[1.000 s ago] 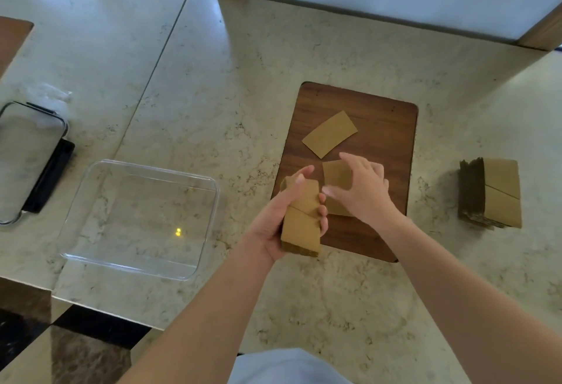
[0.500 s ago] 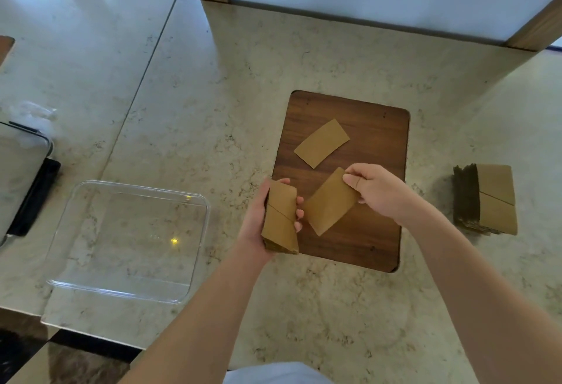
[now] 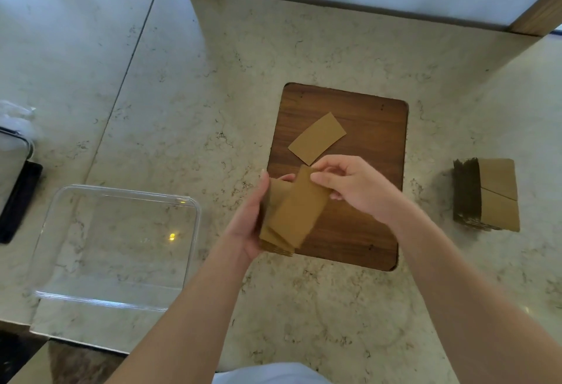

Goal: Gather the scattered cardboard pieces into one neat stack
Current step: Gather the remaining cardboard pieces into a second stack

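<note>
My two forearms come up from the bottom of the frame over the marble table (image 3: 304, 307). Left hand (image 3: 248, 225), just left of centre, is curled around a small stack of cardboard pieces (image 3: 275, 231), thumb along its left edge, holding it over the lower left corner of the wooden board (image 3: 365, 231). Right hand (image 3: 349, 186) is pinched on the top corner of a single cardboard piece (image 3: 301, 210), which lies slanted across the top of that stack, not squared up with it. At lower left sits a clear plastic container (image 3: 121, 304). Further up on the board, one loose cardboard piece (image 3: 317, 138) lies flat and tilted, just above my right hand. Out on the right of the frame, well apart from the board, there's a second stack (image 3: 486, 195) on the table.
</note>
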The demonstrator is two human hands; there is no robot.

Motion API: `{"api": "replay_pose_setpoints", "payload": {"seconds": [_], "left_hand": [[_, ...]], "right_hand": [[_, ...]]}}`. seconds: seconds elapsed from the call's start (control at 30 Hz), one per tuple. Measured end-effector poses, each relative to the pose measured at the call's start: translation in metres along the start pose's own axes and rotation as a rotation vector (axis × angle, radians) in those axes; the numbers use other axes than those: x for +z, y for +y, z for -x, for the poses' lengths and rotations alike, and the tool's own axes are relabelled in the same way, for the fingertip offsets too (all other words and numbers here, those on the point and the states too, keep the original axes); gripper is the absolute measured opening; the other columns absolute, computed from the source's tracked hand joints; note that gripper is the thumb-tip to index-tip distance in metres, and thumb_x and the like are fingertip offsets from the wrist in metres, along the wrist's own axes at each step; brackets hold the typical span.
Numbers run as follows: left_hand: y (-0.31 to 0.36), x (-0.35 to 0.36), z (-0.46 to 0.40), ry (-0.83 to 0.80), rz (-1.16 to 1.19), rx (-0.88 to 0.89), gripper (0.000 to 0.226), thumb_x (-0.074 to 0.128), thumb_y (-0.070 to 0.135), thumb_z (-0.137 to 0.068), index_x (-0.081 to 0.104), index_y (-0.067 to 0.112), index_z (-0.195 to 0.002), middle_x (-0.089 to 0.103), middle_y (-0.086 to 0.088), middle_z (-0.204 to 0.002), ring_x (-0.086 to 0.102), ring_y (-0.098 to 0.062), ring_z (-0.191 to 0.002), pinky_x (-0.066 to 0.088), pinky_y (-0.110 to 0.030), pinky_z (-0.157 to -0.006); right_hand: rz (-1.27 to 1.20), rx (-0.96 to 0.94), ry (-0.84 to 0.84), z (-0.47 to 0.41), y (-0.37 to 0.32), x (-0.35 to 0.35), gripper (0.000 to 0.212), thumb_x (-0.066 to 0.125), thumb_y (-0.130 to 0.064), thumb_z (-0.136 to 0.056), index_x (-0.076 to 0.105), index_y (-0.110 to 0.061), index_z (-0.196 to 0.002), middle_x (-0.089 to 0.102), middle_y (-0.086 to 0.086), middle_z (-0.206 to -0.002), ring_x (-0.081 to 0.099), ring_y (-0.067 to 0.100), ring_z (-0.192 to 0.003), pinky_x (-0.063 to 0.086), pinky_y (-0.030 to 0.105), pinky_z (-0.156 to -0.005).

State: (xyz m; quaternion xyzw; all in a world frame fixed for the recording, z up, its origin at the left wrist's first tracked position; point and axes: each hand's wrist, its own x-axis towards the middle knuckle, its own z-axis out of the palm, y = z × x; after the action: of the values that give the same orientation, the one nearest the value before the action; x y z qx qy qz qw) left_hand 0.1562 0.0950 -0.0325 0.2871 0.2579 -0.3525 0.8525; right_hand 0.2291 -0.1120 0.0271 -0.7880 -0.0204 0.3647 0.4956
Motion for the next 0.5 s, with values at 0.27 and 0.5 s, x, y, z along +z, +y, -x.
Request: {"api": "replay_pose_setpoints", "payload": {"seconds": [0.27, 0.5], "left_hand": [[-0.003, 0.017, -0.015, 0.045, 0.075, 0.093, 0.063, 0.077, 0.003, -0.081, 0.065, 0.029, -0.137, 0.070, -0.023, -0.118, 0.070, -0.029, -0.088, 0.059, -0.042, -0.074], [0.003, 0.011, -0.011, 0.072, 0.232, 0.067, 0.048, 0.069, -0.002, -0.086, 0.070, 0.025, -0.126, 0.070, -0.026, -0.119, 0.070, -0.034, -0.089, 0.059, -0.044, -0.073]], "right_hand": [[0.529, 0.174, 0.537, -0.073, 0.004, -0.019, 0.087, 0.076, -0.067, -0.074, 0.050, -0.014, -0.138, 0.051, 0.009, -0.136, 0.050, 0.027, -0.124, 0.049, 0.043, -0.096], [0.518, 0.174, 0.552, -0.109, -0.004, -0.004, 0.088, 0.090, -0.038, -0.072, 0.033, -0.010, -0.132, 0.055, 0.007, -0.119, 0.056, 0.033, -0.117, 0.051, 0.045, -0.088]]}}
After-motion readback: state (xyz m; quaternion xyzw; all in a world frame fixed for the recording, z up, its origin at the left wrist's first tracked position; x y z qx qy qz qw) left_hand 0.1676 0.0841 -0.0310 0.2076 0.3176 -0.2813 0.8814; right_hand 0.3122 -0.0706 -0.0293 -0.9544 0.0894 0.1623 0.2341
